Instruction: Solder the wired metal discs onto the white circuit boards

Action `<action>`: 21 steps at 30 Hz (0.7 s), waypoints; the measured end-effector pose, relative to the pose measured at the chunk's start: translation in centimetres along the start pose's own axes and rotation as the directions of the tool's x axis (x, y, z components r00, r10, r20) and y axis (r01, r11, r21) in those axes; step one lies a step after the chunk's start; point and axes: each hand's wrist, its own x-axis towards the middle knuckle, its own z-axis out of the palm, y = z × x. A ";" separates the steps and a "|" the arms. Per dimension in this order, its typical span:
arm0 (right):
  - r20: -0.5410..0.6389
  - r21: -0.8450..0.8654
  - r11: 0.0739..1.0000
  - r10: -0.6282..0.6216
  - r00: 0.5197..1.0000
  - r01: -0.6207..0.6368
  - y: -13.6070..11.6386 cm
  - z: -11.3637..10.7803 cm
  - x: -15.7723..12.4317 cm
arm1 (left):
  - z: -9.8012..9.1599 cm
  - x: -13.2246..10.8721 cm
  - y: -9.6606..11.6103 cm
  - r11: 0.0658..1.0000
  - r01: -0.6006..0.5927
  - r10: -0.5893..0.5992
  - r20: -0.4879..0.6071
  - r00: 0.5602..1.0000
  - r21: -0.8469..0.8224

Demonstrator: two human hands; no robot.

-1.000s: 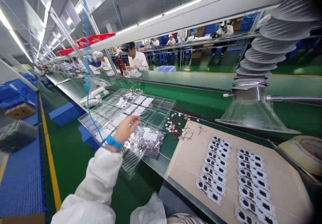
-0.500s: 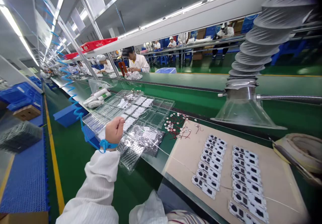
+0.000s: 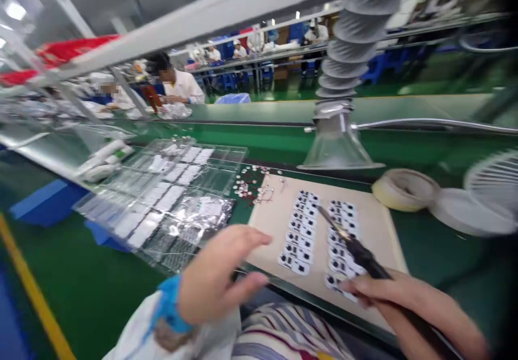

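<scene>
My left hand [image 3: 220, 273], with a blue band [image 3: 172, 303] at its wrist, hovers by the near left edge of the beige board [image 3: 267, 214]. Its thumb and fingers are apart, and I see nothing between them. My right hand [image 3: 421, 303] is wrapped round a soldering iron [image 3: 366, 257], whose tip points up and left over the board. On the board lie two groups of small white circuit boards [image 3: 299, 236] with black parts. The iron and my right fingers hide part of the right-hand group.
Clear trays [image 3: 226, 163] with white pieces and a shiny bag [image 3: 206, 211] lie left. Small round parts with red wires [image 3: 251, 184] sit behind the board. A fume hood [image 3: 340, 149] hangs above; a tape roll [image 3: 404, 187] stands right. Co-workers sit beyond.
The view has swung right. My left hand has gone from a fist over the trays to spread fingers by the board. My right hand has come into view holding the soldering iron.
</scene>
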 end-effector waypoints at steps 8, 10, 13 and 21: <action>0.055 0.044 0.983 0.175 0.983 -0.177 0.5 -0.8 -1.2 | 12.7 5.4 0.8 0.897 0.045 0.110 0.321 0.941 -0.441; 0.047 0.038 0.975 0.218 0.975 -0.220 0.9 -0.8 -1.9 | 12.5 5.6 0.4 0.927 0.039 0.100 0.348 0.932 -0.372; 0.117 0.039 0.972 0.226 0.967 -0.232 1.4 -0.6 -2.4 | 12.2 6.2 0.8 0.933 0.042 0.059 0.266 0.962 -0.358; 0.041 0.099 0.905 0.411 0.911 -0.413 1.9 -2.7 -2.1 | 12.4 7.0 -0.8 0.954 0.074 -0.030 0.155 0.987 -0.291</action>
